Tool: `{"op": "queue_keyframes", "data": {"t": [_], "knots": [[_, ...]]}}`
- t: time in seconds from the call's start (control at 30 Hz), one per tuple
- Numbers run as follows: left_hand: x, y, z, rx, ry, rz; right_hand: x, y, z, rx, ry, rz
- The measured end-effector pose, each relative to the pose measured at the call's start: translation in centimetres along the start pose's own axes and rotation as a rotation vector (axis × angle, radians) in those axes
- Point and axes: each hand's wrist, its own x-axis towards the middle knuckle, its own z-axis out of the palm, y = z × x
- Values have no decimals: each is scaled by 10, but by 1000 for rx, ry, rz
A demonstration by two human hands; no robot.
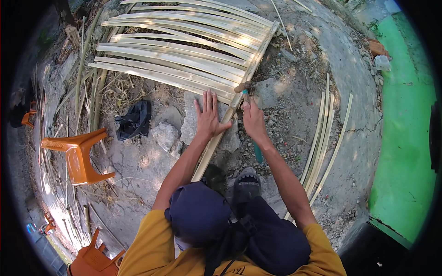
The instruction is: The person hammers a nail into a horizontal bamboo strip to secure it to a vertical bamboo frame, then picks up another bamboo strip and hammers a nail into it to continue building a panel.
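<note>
My left hand [210, 118] lies flat with fingers stretched out. Its fingertips reach the nearest pale slat [161, 79] of a bamboo panel, and the thumb rests on the long bamboo rail [212, 149]. In my closed right hand [253, 118] is a hammer with a teal handle [258, 152] and a rusty brown head [242, 87]. The hammer head sits at or just above the rail, close to where the nearest slat meets it; whether it touches cannot be seen. Several slats run leftward from the rail. A pale flat stone [191, 110] shows beneath the left hand.
Loose bamboo strips [322, 138] lie on the ground at the right. At the left are an overturned orange plastic chair [79, 149], a black plastic bag [133, 120] and a rock [165, 135]. A green surface [400, 138] borders the far right. Bamboo poles [96, 96] lie left of the panel.
</note>
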Motion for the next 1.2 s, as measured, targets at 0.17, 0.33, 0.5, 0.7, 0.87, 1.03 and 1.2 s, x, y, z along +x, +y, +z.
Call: {"op": "queue_keyframes", "data": {"t": [0.17, 0.33, 0.5, 0.7, 0.87, 1.03, 1.2], "knots": [[5, 12, -1, -5, -16, 15, -4, 26, 11, -157, 13, 44], [3, 8, 0, -3, 4, 21, -2, 33, 9, -121, -31, 74], [3, 5, 0, 6, -5, 24, -11, 20, 8, -174, -44, 91], [-1, 6, 2, -20, 16, 13, 0, -3, -5, -290, -99, 21], [4, 10, 3, -7, 21, 27, 2, 43, 3, -340, -166, 0], [5, 9, -5, -7, 5, 25, -5, 25, 2, -290, -108, 49], [2, 4, -4, 0, -16, 40, -4, 47, -1, -139, 106, -56]]}}
